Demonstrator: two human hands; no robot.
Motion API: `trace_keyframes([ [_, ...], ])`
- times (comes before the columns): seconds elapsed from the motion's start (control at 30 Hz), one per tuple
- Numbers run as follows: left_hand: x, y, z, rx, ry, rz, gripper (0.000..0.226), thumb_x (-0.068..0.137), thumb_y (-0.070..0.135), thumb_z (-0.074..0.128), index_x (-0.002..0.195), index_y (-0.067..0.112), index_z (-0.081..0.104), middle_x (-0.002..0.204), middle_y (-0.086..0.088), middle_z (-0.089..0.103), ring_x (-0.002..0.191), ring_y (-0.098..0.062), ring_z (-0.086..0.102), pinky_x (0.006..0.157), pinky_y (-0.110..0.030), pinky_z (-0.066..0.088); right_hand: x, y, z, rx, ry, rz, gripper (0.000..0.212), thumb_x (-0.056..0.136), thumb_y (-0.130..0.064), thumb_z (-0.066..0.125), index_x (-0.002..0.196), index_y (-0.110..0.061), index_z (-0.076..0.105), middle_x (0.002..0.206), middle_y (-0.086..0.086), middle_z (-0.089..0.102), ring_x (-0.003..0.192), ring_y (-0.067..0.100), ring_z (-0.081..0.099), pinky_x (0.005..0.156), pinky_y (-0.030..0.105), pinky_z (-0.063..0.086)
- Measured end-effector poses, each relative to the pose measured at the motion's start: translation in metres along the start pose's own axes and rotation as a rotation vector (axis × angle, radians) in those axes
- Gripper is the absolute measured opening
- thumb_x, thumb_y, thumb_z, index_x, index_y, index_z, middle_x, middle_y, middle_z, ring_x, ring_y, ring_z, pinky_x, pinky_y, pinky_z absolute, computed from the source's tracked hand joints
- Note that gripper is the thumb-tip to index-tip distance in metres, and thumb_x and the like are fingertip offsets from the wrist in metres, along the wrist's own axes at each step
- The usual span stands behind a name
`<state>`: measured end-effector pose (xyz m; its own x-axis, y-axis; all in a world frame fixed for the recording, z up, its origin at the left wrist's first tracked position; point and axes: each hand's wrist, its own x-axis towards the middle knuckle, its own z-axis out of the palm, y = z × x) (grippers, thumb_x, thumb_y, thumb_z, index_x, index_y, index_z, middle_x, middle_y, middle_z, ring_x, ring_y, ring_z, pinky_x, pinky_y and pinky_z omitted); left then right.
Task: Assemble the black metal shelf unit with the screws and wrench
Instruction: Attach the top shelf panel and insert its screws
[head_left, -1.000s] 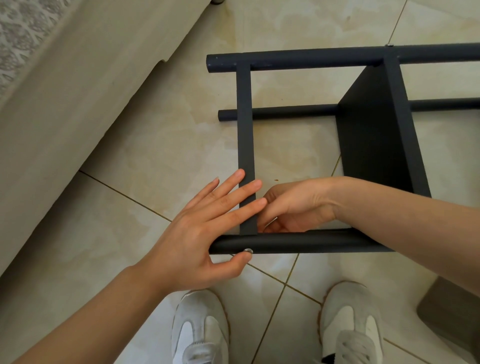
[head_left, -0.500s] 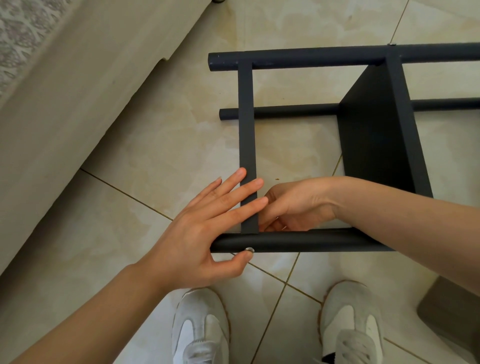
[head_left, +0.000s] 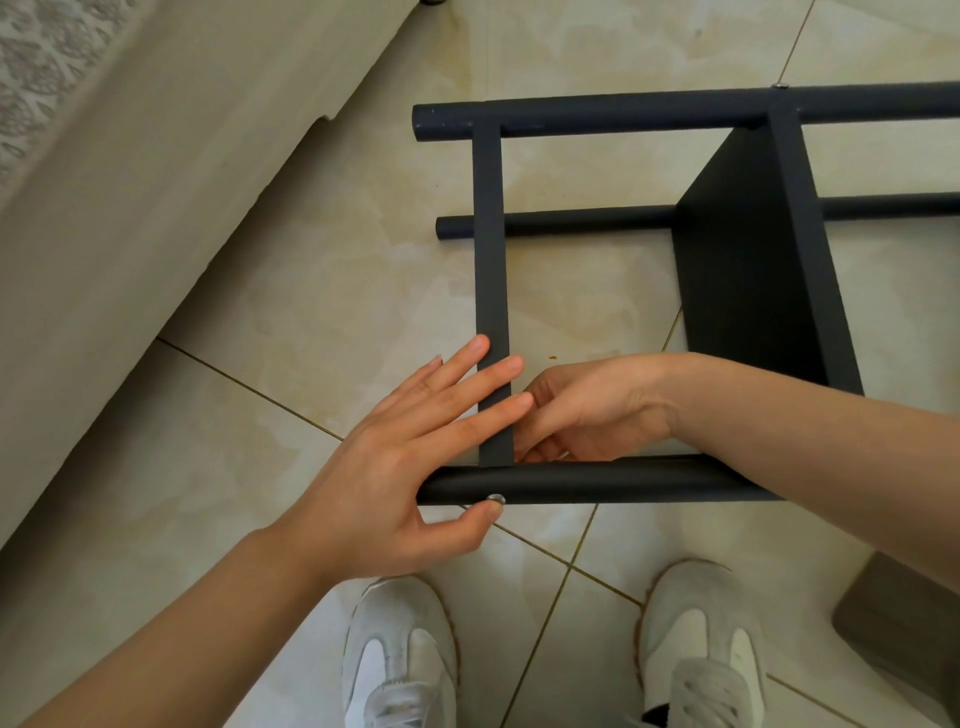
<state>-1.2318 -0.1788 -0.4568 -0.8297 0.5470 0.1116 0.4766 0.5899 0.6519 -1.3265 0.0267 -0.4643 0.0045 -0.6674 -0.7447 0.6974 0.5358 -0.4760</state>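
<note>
The shelf unit (head_left: 748, 270) lay on the floor (head_left: 337, 260), long axis 9-to-3 o'clock, tube ends toward 9. The left hand (head_left: 395, 467), spread flat, pressed the crossbar (head_left: 489, 260). The right hand (head_left: 592, 410) was curled at its 3 o'clock side, grasp indeterminable.

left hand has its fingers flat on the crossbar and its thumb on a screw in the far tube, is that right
Not quite. The left hand does lay its fingers flat on the crossbar, but its thumb touches a screw in the near tube, not the far tube. The head view shows it.
</note>
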Motion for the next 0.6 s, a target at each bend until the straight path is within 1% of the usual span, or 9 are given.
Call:
trace_keyframes([
  [0.1, -0.0001, 0.0003, 0.0001, 0.001, 0.004, -0.001, 0.068, 0.088, 0.034, 0.065, 0.15, 0.021, 0.041, 0.163, 0.003, 0.032, 0.154, -0.023, 0.019, 0.124, -0.046, 0.022, 0.0005, 0.001, -0.0001, 0.0, 0.003, -0.004, 0.016, 0.093, -0.011, 0.061, 0.106, -0.007, 0.069, 0.11, 0.012, 0.067, 0.097, 0.02, 0.065, 0.093, 0.035, 0.052],
  [0.17, -0.0002, 0.0002, 0.0001, 0.003, 0.004, 0.0, 0.069, 0.087, 0.034, 0.065, 0.15, 0.021, 0.041, 0.163, 0.003, 0.032, 0.154, -0.023, 0.019, 0.124, -0.046, 0.022, 0.0013, 0.0009, 0.0008, 0.01, 0.013, -0.006, 0.016, 0.093, -0.01, 0.061, 0.107, -0.007, 0.068, 0.11, 0.013, 0.066, 0.096, 0.02, 0.065, 0.096, 0.037, 0.051],
  [0.27, -0.0002, 0.0006, 0.0, 0.003, 0.002, -0.004, 0.069, 0.087, 0.034, 0.065, 0.15, 0.022, 0.041, 0.163, 0.004, 0.031, 0.154, -0.022, 0.018, 0.124, -0.044, 0.021, 0.0034, 0.0005, 0.0027, 0.011, 0.037, -0.007, 0.023, 0.093, -0.009, 0.06, 0.114, -0.005, 0.066, 0.11, 0.013, 0.067, 0.091, 0.018, 0.068, 0.091, 0.035, 0.053],
  [0.33, -0.0004, 0.0008, -0.0001, 0.003, 0.003, -0.005, 0.069, 0.086, 0.034, 0.066, 0.15, 0.022, 0.042, 0.163, 0.004, 0.032, 0.154, -0.022, 0.018, 0.124, -0.043, 0.022, 0.0042, 0.0002, 0.0035, -0.01, 0.046, -0.002, 0.027, 0.093, -0.01, 0.06, 0.119, -0.004, 0.064, 0.109, 0.012, 0.068, 0.091, 0.018, 0.068, 0.091, 0.035, 0.053],
  [0.4, -0.0003, 0.0007, -0.0001, 0.003, 0.003, -0.005, 0.069, 0.086, 0.034, 0.066, 0.15, 0.022, 0.042, 0.163, 0.004, 0.032, 0.154, -0.022, 0.018, 0.124, -0.043, 0.021, 0.0037, -0.0002, 0.0034, -0.025, 0.042, 0.003, 0.025, 0.093, -0.011, 0.061, 0.116, -0.005, 0.065, 0.106, 0.01, 0.07, 0.091, 0.018, 0.068, 0.091, 0.035, 0.053],
  [0.5, 0.0001, 0.0004, -0.0001, 0.004, 0.007, -0.005, 0.07, 0.086, 0.034, 0.066, 0.15, 0.022, 0.042, 0.163, 0.004, 0.032, 0.154, -0.022, 0.018, 0.124, -0.042, 0.021, 0.002, -0.0011, 0.0024, -0.01, 0.023, 0.001, 0.018, 0.09, -0.011, 0.062, 0.107, -0.01, 0.069, 0.101, 0.008, 0.071, 0.087, 0.016, 0.069, 0.087, 0.034, 0.054],
  [0.53, 0.0, 0.0005, 0.0, 0.006, 0.006, -0.005, 0.07, 0.086, 0.034, 0.066, 0.15, 0.022, 0.041, 0.163, 0.004, 0.032, 0.154, -0.022, 0.018, 0.124, -0.042, 0.021, 0.0017, -0.0012, 0.0023, -0.001, 0.021, 0.001, 0.019, 0.09, -0.011, 0.061, 0.107, -0.01, 0.069, 0.103, 0.009, 0.07, 0.088, 0.017, 0.069, 0.088, 0.034, 0.055],
  [0.6, -0.0004, 0.0009, 0.0001, 0.01, 0.004, -0.006, 0.07, 0.086, 0.035, 0.066, 0.15, 0.023, 0.041, 0.163, 0.004, 0.032, 0.154, -0.021, 0.018, 0.124, -0.04, 0.02, 0.0025, -0.001, 0.0026, 0.007, 0.022, 0.011, 0.025, 0.09, -0.009, 0.06, 0.115, -0.008, 0.066, 0.113, 0.014, 0.068, 0.093, 0.019, 0.068, 0.092, 0.036, 0.053],
])
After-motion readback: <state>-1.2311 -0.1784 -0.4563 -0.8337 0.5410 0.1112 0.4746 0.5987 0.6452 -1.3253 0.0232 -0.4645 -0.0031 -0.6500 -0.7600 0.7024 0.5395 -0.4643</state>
